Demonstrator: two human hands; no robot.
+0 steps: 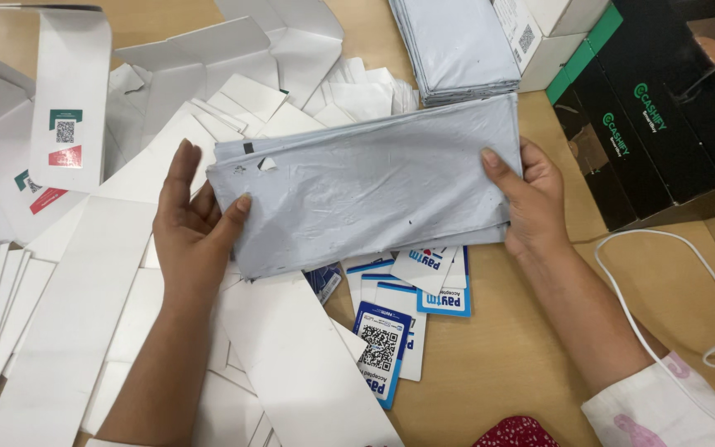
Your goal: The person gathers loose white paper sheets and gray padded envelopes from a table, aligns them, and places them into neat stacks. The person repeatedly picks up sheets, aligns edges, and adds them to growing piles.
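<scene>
— What did the hands have?

— The left hand (194,222) and right hand (531,199) each gripped one end of a grey plastic mailer bundle (366,186), held level above the wooden table (506,356).

— And around it?

— Blue-and-white code cards (395,319) lay just beneath, flat white cartons (68,323) to the left, and black boxes (655,108) far right.
</scene>
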